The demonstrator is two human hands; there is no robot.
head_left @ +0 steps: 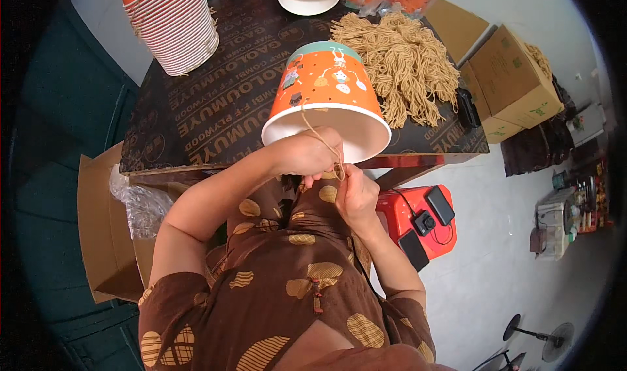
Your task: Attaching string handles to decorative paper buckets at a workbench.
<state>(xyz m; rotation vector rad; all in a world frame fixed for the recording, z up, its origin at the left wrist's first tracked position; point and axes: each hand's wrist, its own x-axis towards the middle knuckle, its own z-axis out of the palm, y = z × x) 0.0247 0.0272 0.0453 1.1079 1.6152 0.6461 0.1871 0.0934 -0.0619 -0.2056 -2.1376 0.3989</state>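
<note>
An orange paper bucket printed with small cartoon figures lies tilted on the table's near edge, its white open mouth toward me. A thin tan cord runs from the bucket's printed side, over the rim, to my hands. My left hand is closed on the cord in front of the bucket's mouth. Just below and to its right, my right hand pinches the cord, with a small loop showing between the two. My left fingertips are partly hidden behind the fist.
A tall stack of buckets stands far left on the dark plywood table. Tan cords lie heaped at the right. Cardboard boxes stand beyond. A red stool holds small black devices. An open carton is at my left.
</note>
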